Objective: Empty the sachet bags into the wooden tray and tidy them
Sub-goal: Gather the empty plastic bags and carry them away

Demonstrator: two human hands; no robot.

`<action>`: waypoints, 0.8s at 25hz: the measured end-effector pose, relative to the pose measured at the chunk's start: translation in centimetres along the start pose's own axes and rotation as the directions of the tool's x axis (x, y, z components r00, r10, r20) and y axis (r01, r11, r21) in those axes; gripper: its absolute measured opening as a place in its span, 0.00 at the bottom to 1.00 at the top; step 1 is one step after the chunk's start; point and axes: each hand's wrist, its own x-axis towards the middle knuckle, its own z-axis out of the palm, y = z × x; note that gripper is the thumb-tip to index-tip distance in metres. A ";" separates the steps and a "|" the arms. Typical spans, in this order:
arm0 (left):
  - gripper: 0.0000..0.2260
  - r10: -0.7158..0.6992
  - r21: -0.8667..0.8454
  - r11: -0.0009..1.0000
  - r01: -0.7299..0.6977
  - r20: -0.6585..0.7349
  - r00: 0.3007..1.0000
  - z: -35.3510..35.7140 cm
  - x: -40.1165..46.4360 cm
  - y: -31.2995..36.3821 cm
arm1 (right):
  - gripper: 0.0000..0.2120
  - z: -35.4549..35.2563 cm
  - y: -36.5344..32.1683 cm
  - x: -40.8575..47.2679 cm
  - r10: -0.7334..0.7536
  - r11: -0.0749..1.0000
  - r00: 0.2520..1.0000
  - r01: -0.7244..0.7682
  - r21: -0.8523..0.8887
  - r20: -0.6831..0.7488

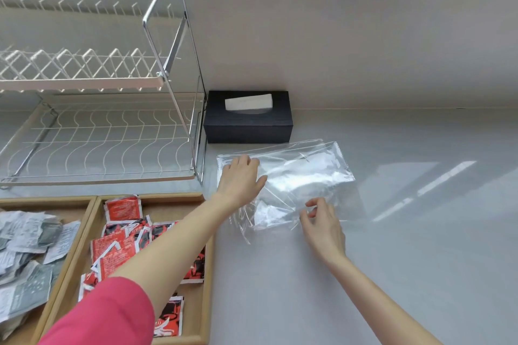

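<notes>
- The grey worktop [392, 260] runs back to a pale wall, and everything here rests on it.
- A wire dish rack [98, 134] with two tiers stands at the worktop's far left, against the wall.
- The wooden tray [207, 260] lies at the near left edge of the worktop, just in front of the rack, and is split into compartments by a wooden divider.
- Its right compartment holds a loose heap of red sachets [120, 241], overlapping and lying at mixed angles.
- Its left compartment holds a similar heap of grey-and-white sachets [25, 249].
- Clear empty sachet bags [302, 176] lie flat and crumpled near the middle of the worktop, just right of the tray and just in front of a black tissue box [248, 120]; how many bags are layered there I cannot tell.
- The tissue box sits against the wall beside the rack, with a white tissue [249, 102] standing out of its slot.
- The left hand [241, 179], reaching from a pink sleeve [106, 314] across the tray's right compartment, lies spread and flat on the far left part of the bags, pressing rather than gripping.
- The right hand [322, 221] is at the bags' near edge with its fingers curled loosely; whether they pinch the plastic I cannot tell.
</notes>
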 end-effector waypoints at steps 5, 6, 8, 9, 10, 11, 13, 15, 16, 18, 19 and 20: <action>0.28 -0.029 -0.037 0.999 0.030 0.031 0.999 -0.5 3.8 -0.6 | 0.11 0.4 0.1 1.6 -0.069 0.995 0.997 0.067 -0.079 -0.017; 0.29 -0.045 -0.041 0.998 0.047 0.058 0.997 -0.6 4.8 -1.0 | 0.11 0.6 0.2 1.8 -0.085 0.991 0.996 0.082 -0.103 -0.021; 0.30 -0.056 -0.046 0.997 0.062 0.123 0.991 -0.7 6.2 -1.4 | 0.11 0.9 0.5 2.3 -0.133 0.979 0.991 0.127 -0.157 -0.030; 0.30 -0.057 -0.050 0.997 0.065 0.152 0.987 -0.8 6.8 -1.6 | 0.11 1.0 0.5 2.5 -0.156 0.973 0.987 0.147 -0.179 -0.034; 0.30 -0.061 -0.053 0.996 0.071 0.175 0.983 -0.8 7.2 -1.5 | 0.11 1.1 0.6 2.7 -0.173 0.968 0.984 0.163 -0.193 -0.039; 0.30 -0.071 -0.047 0.996 0.081 0.188 0.980 -0.8 7.5 -1.5 | 0.12 1.2 0.6 2.9 -0.186 0.964 0.982 0.174 -0.200 -0.043; 0.23 -0.084 -0.019 0.996 0.089 0.189 0.978 -0.8 7.7 -1.3 | 0.12 1.2 0.6 3.1 -0.216 0.956 0.975 0.200 -0.215 -0.052; 0.11 -0.065 -0.065 0.995 0.079 0.198 0.978 -0.6 7.3 -1.2 | 0.11 1.1 0.6 3.1 -0.251 0.938 0.966 0.228 -0.261 -0.057; 0.08 -0.050 -0.119 0.990 0.075 0.200 0.979 -0.6 6.9 -1.1 | 0.11 1.0 0.6 3.1 -0.264 0.928 0.963 0.238 -0.286 -0.054; 0.10 -0.039 -0.253 0.964 0.085 0.183 0.982 -0.9 6.0 -1.0 | 0.12 0.8 0.7 3.1 -0.264 0.918 0.963 0.234 -0.320 -0.052; 0.12 -0.044 -0.319 0.943 0.097 0.169 0.985 -1.2 5.6 -1.0 | 0.13 0.7 0.7 3.1 -0.255 0.919 0.965 0.222 -0.325 -0.062; 0.13 -0.049 -0.372 0.922 0.107 0.162 0.986 -1.7 5.2 -1.0 | 0.14 0.7 0.9 3.1 -0.245 0.923 0.966 0.206 -0.324 -0.084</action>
